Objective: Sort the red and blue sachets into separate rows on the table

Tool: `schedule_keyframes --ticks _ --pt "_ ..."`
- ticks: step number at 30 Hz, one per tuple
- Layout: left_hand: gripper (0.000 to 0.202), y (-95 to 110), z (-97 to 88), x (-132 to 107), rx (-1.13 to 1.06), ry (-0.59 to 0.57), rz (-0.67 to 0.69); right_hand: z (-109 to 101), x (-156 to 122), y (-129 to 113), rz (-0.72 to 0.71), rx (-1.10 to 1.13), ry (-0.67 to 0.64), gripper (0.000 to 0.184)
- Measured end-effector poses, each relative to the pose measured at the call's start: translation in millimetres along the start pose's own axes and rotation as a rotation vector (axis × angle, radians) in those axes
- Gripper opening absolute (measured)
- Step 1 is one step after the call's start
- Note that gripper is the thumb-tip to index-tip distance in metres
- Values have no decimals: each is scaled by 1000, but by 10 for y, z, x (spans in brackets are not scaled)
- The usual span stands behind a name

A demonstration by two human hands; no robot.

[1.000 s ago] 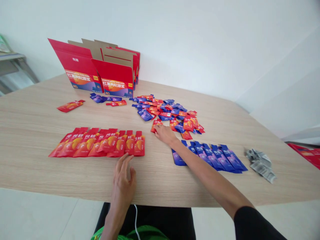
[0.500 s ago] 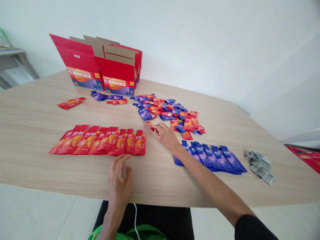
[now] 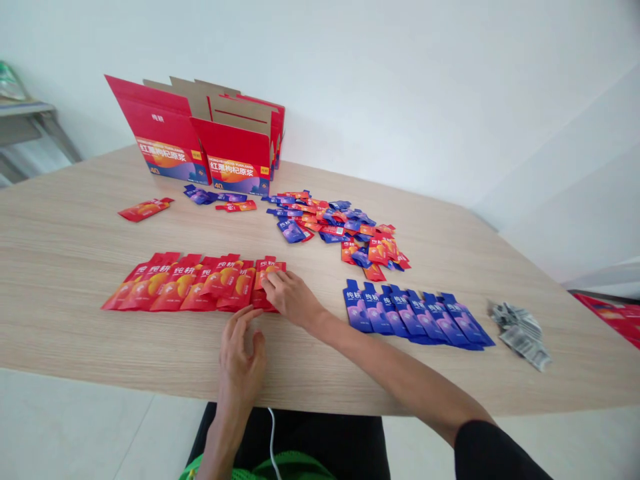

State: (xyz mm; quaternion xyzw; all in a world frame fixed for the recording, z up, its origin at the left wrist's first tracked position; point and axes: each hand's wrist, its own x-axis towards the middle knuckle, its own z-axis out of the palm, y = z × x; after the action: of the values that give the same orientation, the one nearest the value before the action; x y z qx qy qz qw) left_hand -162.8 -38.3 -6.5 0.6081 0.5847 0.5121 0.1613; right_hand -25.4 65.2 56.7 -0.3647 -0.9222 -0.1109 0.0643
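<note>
Nearest me, a white cable (image 3: 273,440) hangs in front of the dark lap (image 3: 325,440), close under the near edge of the table (image 3: 320,383). Between that edge and the two rows of sachets I have an open strip of pale wood, with both arms reaching in over it.

The left hand (image 3: 243,353) sits at the lower edge of the red row (image 3: 170,283), thumb well apart from the bent fingers and nothing between them; I can't tell whether its fingertips touch the row. The right hand (image 3: 290,300) comes in from the right, forearm slanting past the near side of the blue row (image 3: 400,310), back of the hand up, fingers together and clamped on a sachet (image 3: 270,265) at the red row's right end. I read 纯耕 on it and along both rows.

I have a gap between the rows, and a smaller one between the blue row and the grey scraps (image 3: 520,330), whose print is too blurred for me.

Farther off lies the mixed pile (image 3: 335,220), red and blue, with wide bare wood to its right. Left of it are a few strays (image 3: 215,198) and a lone red one (image 3: 145,209). Behind them stand the boxes (image 3: 235,160), flaps up, lettered 红黑枸杞原浆 and 40, 纯耕 on a flap, near the white wall (image 3: 400,100).
</note>
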Motion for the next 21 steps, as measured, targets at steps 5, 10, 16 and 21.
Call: schedule_keyframes --ticks 5,10,16,21 --pt "30 13 -14 0 -19 -15 28 54 -12 -55 -130 -13 33 21" --pt "29 15 -16 -2 -19 -20 35 91 -70 -11 -166 -37 45 24" --pt "29 28 -4 -9 -8 -9 48 75 -125 8 -168 -5 29 19" --pt "28 70 -37 -7 -2 -18 88 65 -145 32 -121 111 40 27"
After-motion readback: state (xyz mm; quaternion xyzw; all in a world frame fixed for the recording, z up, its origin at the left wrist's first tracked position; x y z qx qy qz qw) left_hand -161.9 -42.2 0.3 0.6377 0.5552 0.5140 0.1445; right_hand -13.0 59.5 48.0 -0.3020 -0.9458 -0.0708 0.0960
